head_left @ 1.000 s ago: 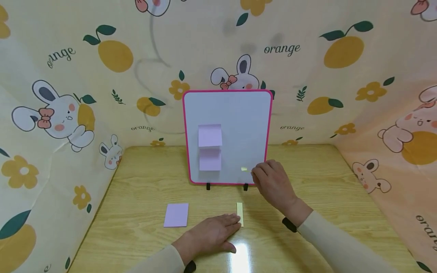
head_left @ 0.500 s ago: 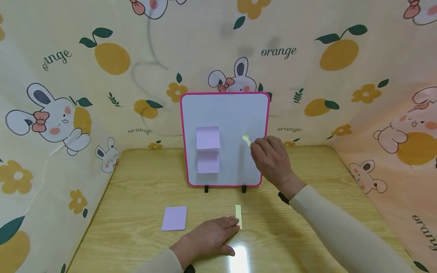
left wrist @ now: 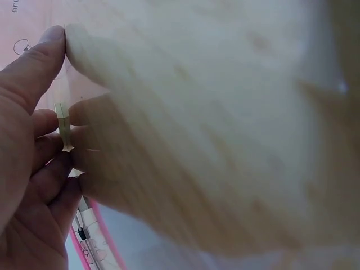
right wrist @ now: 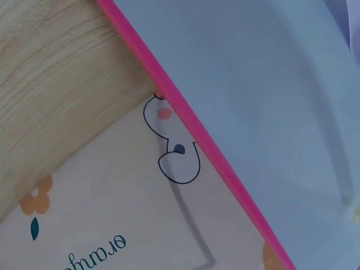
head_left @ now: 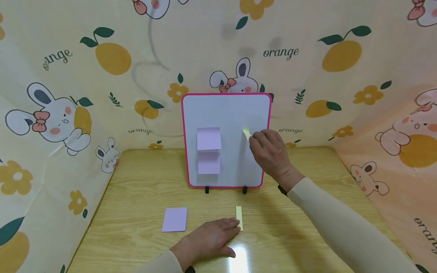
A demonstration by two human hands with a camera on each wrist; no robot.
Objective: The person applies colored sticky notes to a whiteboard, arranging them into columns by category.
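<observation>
A small yellow sticky note [head_left: 246,133] is pinched by my right hand [head_left: 271,153] in front of the right side of a pink-framed whiteboard [head_left: 232,110]; whether it touches the board I cannot tell. My left hand [head_left: 209,239] lies flat on the table, its fingertips on a narrow yellow sticky-note pad [head_left: 239,214]. In the left wrist view that pad [left wrist: 62,115] shows beside the straight fingers. On the board's left half hang two purple sticky notes, an upper note [head_left: 209,138] and a lower note [head_left: 209,163]. The right wrist view leaves out the fingers.
A purple sticky-note pad [head_left: 175,220] lies on the wooden table [head_left: 143,189] left of my left hand. Black feet [head_left: 244,190] hold the whiteboard upright. Behind it and along both sides stands a patterned cloth backdrop [head_left: 112,57].
My right hand has risen from the board's lower right corner to mid-height, carrying the yellow sticky note up with it. The left hand has stayed on the yellow pad.
</observation>
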